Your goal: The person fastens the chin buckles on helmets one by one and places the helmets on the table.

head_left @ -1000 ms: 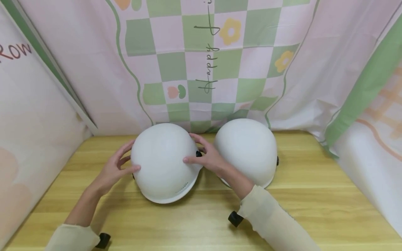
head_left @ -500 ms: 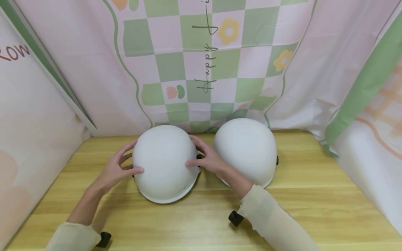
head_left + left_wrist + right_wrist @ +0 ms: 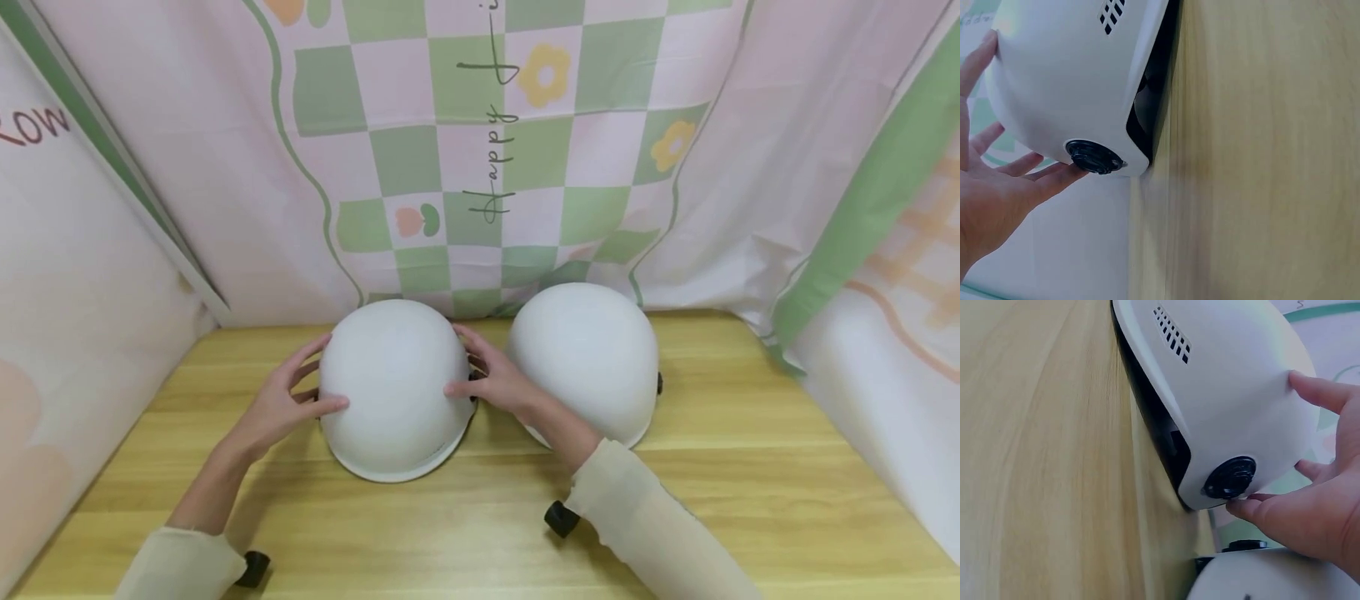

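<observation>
Two white helmets stand side by side on the table, domes up. Around the left white helmet point(image 3: 393, 392), both hands hold on from opposite sides. The left hand point(image 3: 281, 408) has its thumb on the front of the shell and its fingers spread along the left side. In the left wrist view, fingertips touch near a black round side knob point(image 3: 1092, 156). On the other side, the right hand point(image 3: 495, 375) places its thumb on the front and its fingers behind. The right wrist view shows a matching black knob point(image 3: 1230, 477) and vent holes point(image 3: 1172, 336). The helmet's inside is mostly hidden.
The right white helmet point(image 3: 585, 358) stands close beside, partly behind the right forearm. Under both is a wooden table point(image 3: 420, 533). A checkered curtain point(image 3: 480, 158) hangs at the back edge, with a printed cloth point(image 3: 90, 275) on the left.
The left helmet has turned slightly between the hands, so its front vents have swung nearly out of the head view. Both hands have shifted slightly with it. The right helmet stays put.
</observation>
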A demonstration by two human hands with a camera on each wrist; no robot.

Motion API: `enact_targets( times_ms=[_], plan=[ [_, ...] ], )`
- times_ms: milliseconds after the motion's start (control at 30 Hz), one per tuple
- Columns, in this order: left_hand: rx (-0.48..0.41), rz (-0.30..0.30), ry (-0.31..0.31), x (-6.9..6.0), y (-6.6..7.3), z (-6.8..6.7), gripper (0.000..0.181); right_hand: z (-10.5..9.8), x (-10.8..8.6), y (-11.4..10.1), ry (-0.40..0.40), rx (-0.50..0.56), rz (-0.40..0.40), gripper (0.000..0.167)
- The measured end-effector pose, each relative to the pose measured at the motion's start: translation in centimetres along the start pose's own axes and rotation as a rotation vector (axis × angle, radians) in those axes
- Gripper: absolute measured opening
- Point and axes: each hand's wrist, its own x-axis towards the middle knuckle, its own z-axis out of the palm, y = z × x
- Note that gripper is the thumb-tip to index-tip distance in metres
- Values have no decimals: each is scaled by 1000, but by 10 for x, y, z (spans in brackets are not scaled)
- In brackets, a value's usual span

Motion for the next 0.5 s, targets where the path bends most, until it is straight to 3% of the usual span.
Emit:
enact_targets(
  times_ms=[167, 367, 500],
  plan=[
    [47, 5, -14, -1, 1, -1, 89, -8, -14, -12, 25, -130, -11, 81],
    [128, 5, -3, -7, 3, -7, 72, -38, -47, -33, 57, -188, -211, 53],
    [207, 60, 44, -13, 6, -12, 57, -65, -74, -39, 119, -292, -301, 32]
  ],
)
